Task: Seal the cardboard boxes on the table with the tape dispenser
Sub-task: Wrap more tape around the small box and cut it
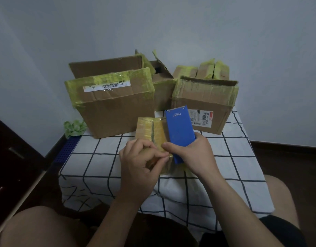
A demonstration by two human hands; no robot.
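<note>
Left hand [142, 163] curls round a small taped box [146, 129]; touching it, the right hand [191, 154] grips a blue tape dispenser [178, 127].

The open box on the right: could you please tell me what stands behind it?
Behind the open box only the tops of taped cardboard flaps show. Their lower parts are covered, so whether they belong to one box or several cannot be seen.
</note>
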